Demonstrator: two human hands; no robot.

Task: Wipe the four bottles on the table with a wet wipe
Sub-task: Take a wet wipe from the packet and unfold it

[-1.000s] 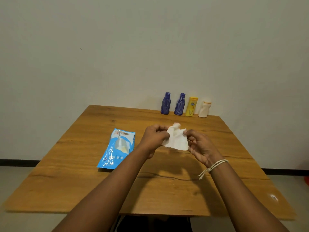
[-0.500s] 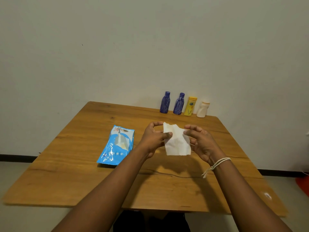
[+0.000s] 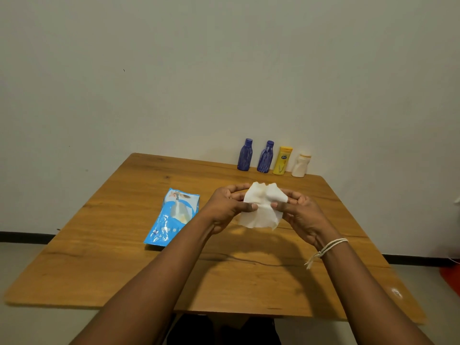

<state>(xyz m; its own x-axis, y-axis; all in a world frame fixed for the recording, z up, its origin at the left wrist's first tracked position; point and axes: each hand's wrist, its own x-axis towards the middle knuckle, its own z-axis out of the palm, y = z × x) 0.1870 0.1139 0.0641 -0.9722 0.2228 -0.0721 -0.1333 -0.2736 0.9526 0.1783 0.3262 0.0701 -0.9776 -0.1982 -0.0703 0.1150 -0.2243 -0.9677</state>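
Note:
A white wet wipe [image 3: 261, 210] hangs spread above the middle of the wooden table [image 3: 124, 265]. My left hand [image 3: 226, 207] pinches its left edge and my right hand [image 3: 302, 215] pinches its right edge. Along the table's far edge, against the wall, stand a blue bottle [image 3: 245, 155], a second blue bottle [image 3: 265, 157], a yellow bottle [image 3: 282, 160] and a white bottle [image 3: 301, 165], all upright in a row and well beyond my hands.
A blue pack of wet wipes [image 3: 173, 215] lies flat on the table left of my hands. A red object [image 3: 451, 280] sits on the floor at the right edge of view. The wall stands directly behind the bottles.
The wipe went from a crumpled bunch to a more unfolded sheet held between both hands. My hands stayed over the table's middle.

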